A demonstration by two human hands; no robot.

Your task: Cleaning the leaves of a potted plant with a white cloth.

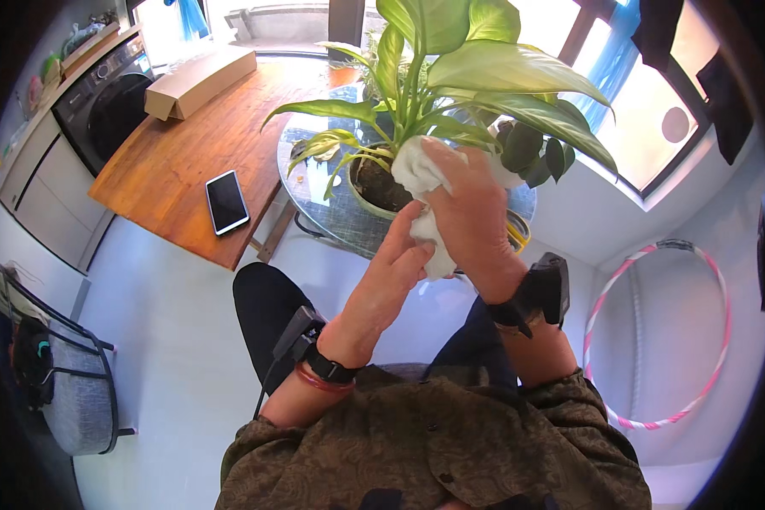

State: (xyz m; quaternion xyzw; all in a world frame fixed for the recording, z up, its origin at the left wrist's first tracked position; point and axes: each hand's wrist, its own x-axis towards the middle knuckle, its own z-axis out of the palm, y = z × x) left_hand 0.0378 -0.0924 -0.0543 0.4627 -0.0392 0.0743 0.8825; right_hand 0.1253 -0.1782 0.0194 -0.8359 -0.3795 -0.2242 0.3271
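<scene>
Fingers [399, 229] on a crumpled, bunched white cloth [418, 170]

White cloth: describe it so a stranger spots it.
Start at the round glass table with a big potted plant. Beside the pot, the right hand clutches the cloth, its lower end by the left hand. Crumpled and white, it contrasts with the green leaves.
</scene>
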